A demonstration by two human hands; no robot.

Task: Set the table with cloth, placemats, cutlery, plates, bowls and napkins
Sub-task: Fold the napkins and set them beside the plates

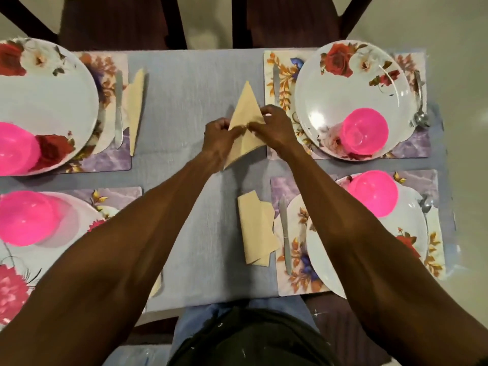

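a cream napkin (247,107), folded to a point aimed at the top of the frame, is held at the centre of the frame over the pale blue cloth (184,88). it is pinched at its left edge by the curled fingers of the left hand (217,140) and at its right edge by the curled fingers of the right hand (276,128), the two hands close together. a second folded napkin (257,228) lies flat on the cloth below them, just beside the lower right placemat (295,281), where a knife (285,233) lies next to a floral plate (319,260) bearing a pink bowl (372,192). in the upper right, another pink bowl (364,133) sits on a rose-patterned plate (351,96). in the upper left, a third napkin (136,107) is seen beside a knife (118,109). more plates with pink bowls are seen along the left edge.
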